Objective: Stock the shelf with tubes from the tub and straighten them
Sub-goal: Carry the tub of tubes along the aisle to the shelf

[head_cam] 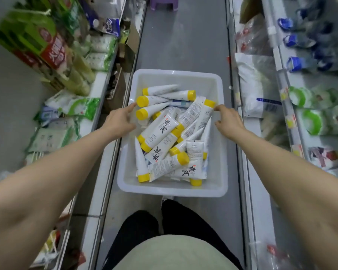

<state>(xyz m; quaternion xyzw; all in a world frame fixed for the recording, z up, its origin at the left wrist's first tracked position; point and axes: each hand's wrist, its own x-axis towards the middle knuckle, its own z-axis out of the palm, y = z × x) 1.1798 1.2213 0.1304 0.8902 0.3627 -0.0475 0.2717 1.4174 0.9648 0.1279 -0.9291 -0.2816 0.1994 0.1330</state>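
Observation:
A translucent white tub (219, 133) stands on the grey aisle floor in front of my legs. It holds a loose heap of several white tubes with yellow caps (160, 131), lying in all directions. My left hand (121, 119) is over the tub's left rim, fingers apart, its tips close to a yellow cap. My right hand (229, 119) is over the right rim with loosely curled fingers beside another capped tube (205, 112). Neither hand holds a tube. Whether the hands touch the rim is unclear.
Shelves run along both sides of the narrow aisle. The left shelf (98, 88) carries green-and-white bags and a green and red carton (37, 41). The right shelf (281, 90) holds blue and green packets and a white sack (256, 84). A purple stool (164, 2) stands far down the aisle.

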